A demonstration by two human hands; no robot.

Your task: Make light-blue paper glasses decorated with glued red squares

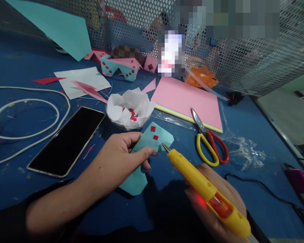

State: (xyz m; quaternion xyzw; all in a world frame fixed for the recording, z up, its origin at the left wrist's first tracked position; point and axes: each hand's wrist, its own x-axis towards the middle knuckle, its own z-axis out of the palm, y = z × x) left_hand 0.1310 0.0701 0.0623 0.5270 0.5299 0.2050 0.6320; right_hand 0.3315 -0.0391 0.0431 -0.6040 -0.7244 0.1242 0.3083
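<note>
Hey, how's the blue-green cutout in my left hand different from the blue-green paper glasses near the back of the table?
The cutout is in your left hand; the paper glasses rest on the table. The cutout shows two red squares; the glasses show more. Both are blue-green with red squares.
</note>
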